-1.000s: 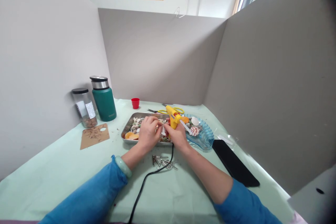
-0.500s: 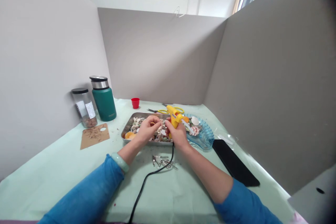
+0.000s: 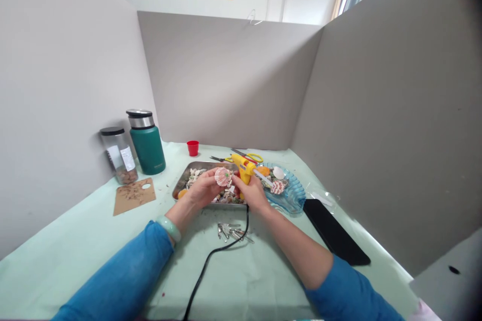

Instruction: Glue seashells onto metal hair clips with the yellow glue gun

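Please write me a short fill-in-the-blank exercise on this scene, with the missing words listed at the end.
The shell in the left hand is mostly ____ in colour.
The right hand grips a glue gun whose body is ____.
In the picture, the green bottle stands to the ____ of the metal tray.
Missing words: pink; yellow; left.

Held above one tray point(image 3: 226, 206): one glue gun point(image 3: 244, 167), one shell point(image 3: 223, 177). Left of the tray: one bottle point(image 3: 147, 150), one jar point(image 3: 121, 159), one card point(image 3: 131, 200). Behind it: one cup point(image 3: 193, 148), seemingly two scissors point(image 3: 246, 156). Right of it: one dish point(image 3: 297, 194), one black slab point(image 3: 335, 233).
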`<action>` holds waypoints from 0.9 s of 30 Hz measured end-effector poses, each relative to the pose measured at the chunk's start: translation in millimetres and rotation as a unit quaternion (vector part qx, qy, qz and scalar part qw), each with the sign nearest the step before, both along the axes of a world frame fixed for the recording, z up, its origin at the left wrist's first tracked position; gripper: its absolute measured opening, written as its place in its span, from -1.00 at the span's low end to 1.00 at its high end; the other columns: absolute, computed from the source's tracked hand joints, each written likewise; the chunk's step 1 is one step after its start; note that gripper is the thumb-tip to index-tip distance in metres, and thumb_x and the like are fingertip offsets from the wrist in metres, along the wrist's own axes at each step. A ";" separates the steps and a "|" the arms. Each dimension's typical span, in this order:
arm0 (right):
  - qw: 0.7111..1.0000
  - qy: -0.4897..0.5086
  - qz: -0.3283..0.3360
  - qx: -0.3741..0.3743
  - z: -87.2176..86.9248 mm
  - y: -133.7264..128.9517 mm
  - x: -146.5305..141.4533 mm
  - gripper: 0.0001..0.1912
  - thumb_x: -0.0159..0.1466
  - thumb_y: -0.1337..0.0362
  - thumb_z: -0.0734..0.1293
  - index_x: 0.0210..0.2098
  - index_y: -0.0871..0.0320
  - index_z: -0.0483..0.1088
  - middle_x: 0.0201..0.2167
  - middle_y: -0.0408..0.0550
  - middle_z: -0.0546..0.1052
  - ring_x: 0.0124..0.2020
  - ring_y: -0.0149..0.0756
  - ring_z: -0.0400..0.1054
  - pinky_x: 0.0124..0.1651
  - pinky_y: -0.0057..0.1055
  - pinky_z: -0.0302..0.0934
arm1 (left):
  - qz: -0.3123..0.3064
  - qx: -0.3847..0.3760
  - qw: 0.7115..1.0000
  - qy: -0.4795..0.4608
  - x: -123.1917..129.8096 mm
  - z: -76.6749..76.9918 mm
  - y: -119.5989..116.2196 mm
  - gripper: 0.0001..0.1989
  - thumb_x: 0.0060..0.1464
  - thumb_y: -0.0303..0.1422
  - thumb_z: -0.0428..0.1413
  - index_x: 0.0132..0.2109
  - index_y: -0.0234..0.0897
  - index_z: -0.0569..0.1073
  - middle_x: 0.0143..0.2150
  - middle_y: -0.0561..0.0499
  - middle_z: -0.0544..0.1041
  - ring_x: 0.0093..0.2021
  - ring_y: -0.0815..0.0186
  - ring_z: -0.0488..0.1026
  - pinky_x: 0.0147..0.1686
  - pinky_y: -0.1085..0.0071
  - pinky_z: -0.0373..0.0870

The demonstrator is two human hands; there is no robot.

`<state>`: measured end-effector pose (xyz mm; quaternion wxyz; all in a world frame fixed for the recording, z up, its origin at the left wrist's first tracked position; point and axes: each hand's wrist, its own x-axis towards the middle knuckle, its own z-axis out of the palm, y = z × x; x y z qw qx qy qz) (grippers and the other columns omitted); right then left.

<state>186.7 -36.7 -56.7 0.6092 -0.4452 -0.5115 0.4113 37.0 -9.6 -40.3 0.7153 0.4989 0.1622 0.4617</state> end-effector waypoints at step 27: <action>0.864 -0.214 0.037 0.454 7.2 -45.2 -15.3 -0.65 0.12 0.20 0.33 -0.08 0.02 0.31 -0.24 -0.08 0.52 -0.22 -0.25 0.42 -0.13 -0.29 0.32 | 0.082 0.017 0.987 0.138 24.4 21.7 9.9 -0.77 -0.09 -0.30 0.24 -0.31 -0.28 0.37 -0.48 0.07 0.43 -0.51 0.35 0.37 -0.45 0.37 0.35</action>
